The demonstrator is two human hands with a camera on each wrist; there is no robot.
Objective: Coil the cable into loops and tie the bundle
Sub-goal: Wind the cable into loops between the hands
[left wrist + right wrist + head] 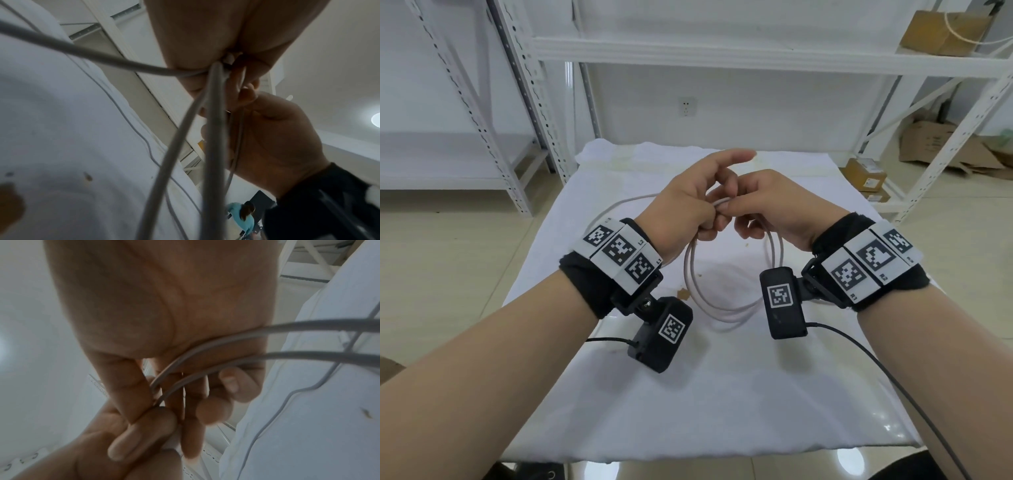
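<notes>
My left hand point(681, 205) and right hand point(767, 205) both pinch the looped white cable point(722, 310) (index finger out). My wrist tags point(619, 251) read L1, L2, R1, R2.

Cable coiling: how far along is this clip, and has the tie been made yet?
Coiling looks mostly done: the cable hangs in several loops above the white cloth. In hand: the left hand and right hand meet at the loops' top, each with a grip on the strands. Left: no finished tie is visible; fingers hide that spot.
</notes>
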